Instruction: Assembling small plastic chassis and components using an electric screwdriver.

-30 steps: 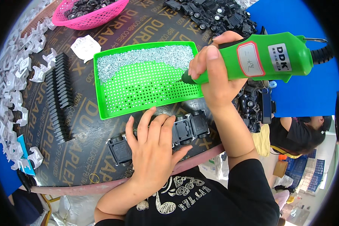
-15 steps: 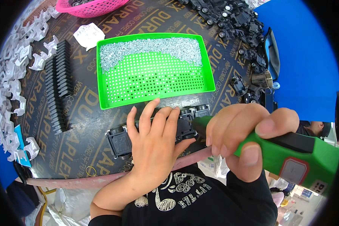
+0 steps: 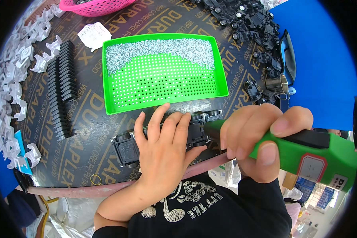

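Observation:
My left hand [image 3: 161, 152] lies spread over a row of black toy car chassis [image 3: 126, 149], its fingers apart and pressing down on them. It hides the middle of the row, and wheels show along the edges. Wrapped in my right hand [image 3: 261, 135] is a green electric screwdriver [image 3: 333, 158] with a black grip pad. Its dark nose points left at the chassis just right of my left thumb. Whether the tip touches a screw cannot be seen. Beyond the hands stands a green perforated tray [image 3: 166, 104] with small silver screws [image 3: 158, 47] heaped along its far side.
Grey-white plastic parts [image 3: 22, 59] line the left edge, beside two stacked rows of black parts [image 3: 59, 95]. Many black chassis [image 3: 250, 23] pile up at the far right, near a metal cup [image 3: 277, 84]. A pink basket [image 3: 97, 8] and crumpled paper [image 3: 94, 36] lie at the back.
The screwdriver and my right hand have shifted slightly, and the rear end of the tool sits a little higher. My left hand stays on the chassis.

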The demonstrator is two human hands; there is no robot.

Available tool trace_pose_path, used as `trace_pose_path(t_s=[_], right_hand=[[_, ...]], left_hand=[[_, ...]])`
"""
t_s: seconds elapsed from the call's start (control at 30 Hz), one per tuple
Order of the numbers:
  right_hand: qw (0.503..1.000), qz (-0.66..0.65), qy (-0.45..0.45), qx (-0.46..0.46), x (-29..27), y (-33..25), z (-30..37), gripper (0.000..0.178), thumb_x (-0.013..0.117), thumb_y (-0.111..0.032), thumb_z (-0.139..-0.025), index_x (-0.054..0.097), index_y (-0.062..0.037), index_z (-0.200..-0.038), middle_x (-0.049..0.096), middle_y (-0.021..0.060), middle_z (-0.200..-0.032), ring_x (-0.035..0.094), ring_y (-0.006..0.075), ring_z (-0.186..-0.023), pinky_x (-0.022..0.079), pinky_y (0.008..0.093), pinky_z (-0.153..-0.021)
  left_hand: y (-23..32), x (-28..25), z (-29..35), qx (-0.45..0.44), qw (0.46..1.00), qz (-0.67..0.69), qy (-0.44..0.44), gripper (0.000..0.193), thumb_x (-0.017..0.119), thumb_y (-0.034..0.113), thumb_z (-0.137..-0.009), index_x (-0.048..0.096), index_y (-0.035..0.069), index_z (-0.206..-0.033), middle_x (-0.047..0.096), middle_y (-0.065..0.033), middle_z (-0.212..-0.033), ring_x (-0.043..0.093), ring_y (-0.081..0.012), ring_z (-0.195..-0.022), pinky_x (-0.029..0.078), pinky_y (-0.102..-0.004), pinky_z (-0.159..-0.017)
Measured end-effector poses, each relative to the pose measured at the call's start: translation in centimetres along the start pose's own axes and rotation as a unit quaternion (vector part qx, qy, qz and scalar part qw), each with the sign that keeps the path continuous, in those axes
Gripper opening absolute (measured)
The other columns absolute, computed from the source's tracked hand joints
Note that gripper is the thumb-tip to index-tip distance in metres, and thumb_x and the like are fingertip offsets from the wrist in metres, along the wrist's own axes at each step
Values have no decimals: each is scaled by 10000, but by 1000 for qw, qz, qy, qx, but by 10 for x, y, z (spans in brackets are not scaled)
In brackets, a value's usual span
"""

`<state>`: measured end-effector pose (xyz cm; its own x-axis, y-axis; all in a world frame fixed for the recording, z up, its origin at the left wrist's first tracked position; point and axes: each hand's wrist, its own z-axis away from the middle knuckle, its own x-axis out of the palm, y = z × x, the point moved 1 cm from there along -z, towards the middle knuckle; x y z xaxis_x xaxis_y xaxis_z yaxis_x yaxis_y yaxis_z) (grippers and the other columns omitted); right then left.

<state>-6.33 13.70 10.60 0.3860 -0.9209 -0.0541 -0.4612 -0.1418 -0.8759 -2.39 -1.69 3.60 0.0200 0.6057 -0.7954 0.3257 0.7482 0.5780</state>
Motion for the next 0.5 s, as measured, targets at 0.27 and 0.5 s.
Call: trace_pose_path(t_s=[0.27, 0.5], right_hand=[[1000, -20, -7, -4, -2, 1, 0, 296, 574, -181, -958, 363, -112, -1154, 537, 63, -707, 531, 160, -534, 480, 304, -495], [997, -19, 53, -42, 2, 3, 5, 258, 528, -158, -955, 367, -97, -1147, 532, 67, -690, 531, 165, -528, 476, 296, -488]], left_hand=[[0, 1, 0, 4, 1000, -5, -2, 643, 804, 355, -668, 601, 41, -1191, 530, -73, -1178, 405, -282, -1269, 248, -576, -1078], [-1, 1, 1, 4, 1000, -1, -2, 656, 810, 365, -659, 602, 42, -1190, 524, -72, -1177, 406, -278, -1265, 258, -578, -1072]])
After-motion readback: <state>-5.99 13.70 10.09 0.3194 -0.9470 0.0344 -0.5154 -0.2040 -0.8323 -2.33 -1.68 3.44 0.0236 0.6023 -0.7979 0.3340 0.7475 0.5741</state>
